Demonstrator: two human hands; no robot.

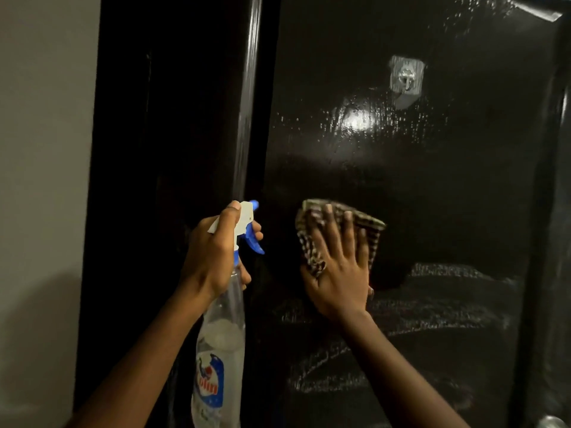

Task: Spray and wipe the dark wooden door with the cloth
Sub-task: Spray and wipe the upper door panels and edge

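With the grip of your right hand (pixel 336 273) spread flat on the checked cloth (pixel 309 251) against the dark door (pixel 432 196), press evenly and sweep up toward what look like unwiped droplets (pixel 327 125), your left hand (pixel 210 257) curled round the spray bottle (pixel 222 335).

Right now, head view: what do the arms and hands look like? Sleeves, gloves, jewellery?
The left forearm and right forearm are bare down to the frame edge; no sleeves show. The left hand and right hand are ungloved, with no ring, watch or bracelet visible. Nails look short and unpainted.
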